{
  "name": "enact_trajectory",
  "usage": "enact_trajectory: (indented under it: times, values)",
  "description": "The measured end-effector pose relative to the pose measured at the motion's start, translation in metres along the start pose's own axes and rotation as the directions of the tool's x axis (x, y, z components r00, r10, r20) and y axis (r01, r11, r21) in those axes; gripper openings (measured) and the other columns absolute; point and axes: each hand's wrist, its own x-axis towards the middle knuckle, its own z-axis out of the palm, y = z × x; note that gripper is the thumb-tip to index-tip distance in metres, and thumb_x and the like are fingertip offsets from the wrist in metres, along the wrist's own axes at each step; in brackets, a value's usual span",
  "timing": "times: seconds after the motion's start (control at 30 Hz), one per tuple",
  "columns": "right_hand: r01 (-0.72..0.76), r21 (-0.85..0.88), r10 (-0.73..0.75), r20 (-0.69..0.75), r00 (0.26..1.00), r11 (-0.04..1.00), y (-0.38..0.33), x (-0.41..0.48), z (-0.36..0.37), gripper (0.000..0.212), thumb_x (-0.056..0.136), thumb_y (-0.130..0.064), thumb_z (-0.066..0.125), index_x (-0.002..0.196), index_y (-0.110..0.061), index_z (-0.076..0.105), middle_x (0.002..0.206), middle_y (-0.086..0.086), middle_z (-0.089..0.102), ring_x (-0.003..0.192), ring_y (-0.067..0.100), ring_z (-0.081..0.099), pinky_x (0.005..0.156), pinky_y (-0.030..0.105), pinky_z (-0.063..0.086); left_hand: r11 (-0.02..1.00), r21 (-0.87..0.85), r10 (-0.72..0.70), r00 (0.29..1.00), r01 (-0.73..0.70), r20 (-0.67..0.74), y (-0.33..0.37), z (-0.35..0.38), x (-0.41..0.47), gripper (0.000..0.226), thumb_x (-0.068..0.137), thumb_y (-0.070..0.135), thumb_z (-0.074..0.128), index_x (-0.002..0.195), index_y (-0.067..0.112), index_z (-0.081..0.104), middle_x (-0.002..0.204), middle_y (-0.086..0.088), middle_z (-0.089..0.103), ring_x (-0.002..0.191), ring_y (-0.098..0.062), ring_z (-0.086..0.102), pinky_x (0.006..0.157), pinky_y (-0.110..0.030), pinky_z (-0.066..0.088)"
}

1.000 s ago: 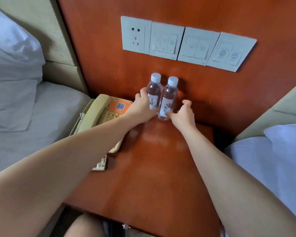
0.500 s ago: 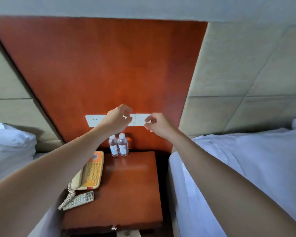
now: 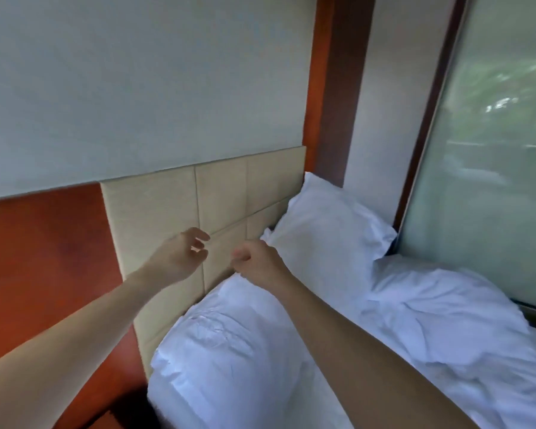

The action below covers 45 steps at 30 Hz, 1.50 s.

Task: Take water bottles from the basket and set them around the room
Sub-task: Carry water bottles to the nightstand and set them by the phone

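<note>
No water bottle and no basket are in view. My left hand [image 3: 180, 258] is held up in the air in front of the beige padded headboard [image 3: 155, 218], empty, with its fingers loosely spread. My right hand [image 3: 256, 261] hangs a short way to its right, above the bed, with the fingers curled in and nothing in them. The two hands do not touch each other.
A bed with white sheets [image 3: 245, 351] fills the lower right, with a white pillow [image 3: 328, 224] against the headboard and a crumpled duvet [image 3: 446, 320]. A reddish wood panel [image 3: 44, 258] is at left. A large window [image 3: 492, 150] stands at right.
My view has swung up and to the right, away from the nightstand. The two bottles, the phone and the switches have left the frame. Both hands stay raised and empty.
</note>
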Motion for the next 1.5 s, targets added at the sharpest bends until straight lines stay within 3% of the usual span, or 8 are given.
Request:
enact_trajectory:
  times: [0.2,0.3,0.4,0.67,0.9,1.1,1.3,1.5]
  values:
    - [-0.246,-0.001,0.233,-0.325,0.916,0.969,0.051,-0.108,-0.107,0.012,0.087,-0.027,0.062,0.098,-0.026,0.061,0.102,0.004,0.069,0.094,0.026,0.067,0.087,0.042,0.055,0.942,-0.147,0.321,0.936,-0.301,0.144,0.133,0.061,-0.013,0.024,0.093,0.015,0.057,0.116,0.019,0.060,0.108,0.000,0.062,0.079,-0.016,0.059,0.064,-0.024,0.045]
    - [-0.355,0.016,0.319,-0.478,0.818,0.935,0.076,-0.178,-0.164,0.012,0.084,-0.023,0.062,0.096,-0.026,0.063,0.092,0.003,0.070,0.094,0.027,0.067,0.087,0.040,0.054,0.857,-0.239,0.503,0.843,-0.457,0.192,0.212,0.096,-0.037,0.024,0.093,0.019,0.059,0.116,0.021,0.060,0.108,0.004,0.063,0.091,-0.017,0.061,0.079,-0.027,0.049]
    - [-0.481,0.074,0.420,-0.616,0.667,0.873,0.102,-0.268,-0.216,0.015,0.081,-0.021,0.062,0.094,-0.027,0.065,0.094,0.005,0.072,0.093,0.026,0.068,0.086,0.037,0.054,0.759,-0.344,0.642,0.722,-0.553,0.258,0.295,0.138,-0.085,0.028,0.090,0.018,0.061,0.118,0.020,0.063,0.106,0.007,0.066,0.097,-0.015,0.062,0.091,-0.024,0.046]
    - [-0.701,0.234,0.531,-0.813,0.238,0.673,0.131,-0.538,-0.313,0.024,0.086,-0.019,0.061,0.110,-0.020,0.066,0.106,0.004,0.070,0.096,0.023,0.064,0.077,0.028,0.049,0.493,-0.615,0.870,0.354,-0.615,0.342,0.497,0.223,-0.271,0.029,0.092,0.017,0.056,0.121,0.022,0.056,0.097,0.009,0.065,0.090,-0.016,0.060,0.074,-0.026,0.047]
    - [-0.765,0.347,0.489,-0.871,-0.047,0.543,0.113,-0.741,-0.363,0.022,0.087,-0.020,0.056,0.105,-0.029,0.065,0.096,-0.002,0.067,0.080,0.015,0.064,0.062,0.025,0.050,0.307,-0.759,0.946,0.097,-0.574,0.309,0.630,0.260,-0.447,0.036,0.094,0.027,0.052,0.129,0.030,0.044,0.098,0.021,0.060,0.092,-0.004,0.059,0.071,-0.027,0.048]
    - [-0.775,0.464,0.495,-0.838,-0.229,0.428,0.119,-0.868,-0.374,0.020,0.085,-0.020,0.054,0.094,-0.032,0.066,0.094,-0.002,0.068,0.071,0.015,0.062,0.056,0.020,0.044,0.222,-0.793,0.944,-0.079,-0.567,0.321,0.700,0.293,-0.563,0.032,0.093,0.029,0.054,0.125,0.028,0.053,0.117,0.009,0.062,0.102,-0.011,0.060,0.090,-0.033,0.050]
    - [-0.785,0.541,0.513,-0.786,-0.344,0.302,0.144,-0.948,-0.389,0.026,0.082,-0.021,0.053,0.097,-0.031,0.071,0.101,0.001,0.069,0.084,0.021,0.062,0.067,0.021,0.043,0.149,-0.788,0.886,-0.273,-0.598,0.375,0.749,0.324,-0.633,0.037,0.092,0.029,0.055,0.128,0.028,0.053,0.125,0.008,0.060,0.109,-0.011,0.057,0.087,-0.026,0.043]
    - [-0.781,0.576,0.503,-0.762,-0.408,0.241,0.184,-1.018,-0.425,0.019,0.083,-0.019,0.056,0.092,-0.030,0.069,0.104,0.003,0.070,0.094,0.023,0.064,0.069,0.020,0.042,0.111,-0.793,0.869,-0.329,-0.599,0.370,0.814,0.362,-0.682,0.034,0.093,0.030,0.055,0.127,0.027,0.055,0.124,0.007,0.063,0.107,-0.012,0.058,0.090,-0.028,0.046]
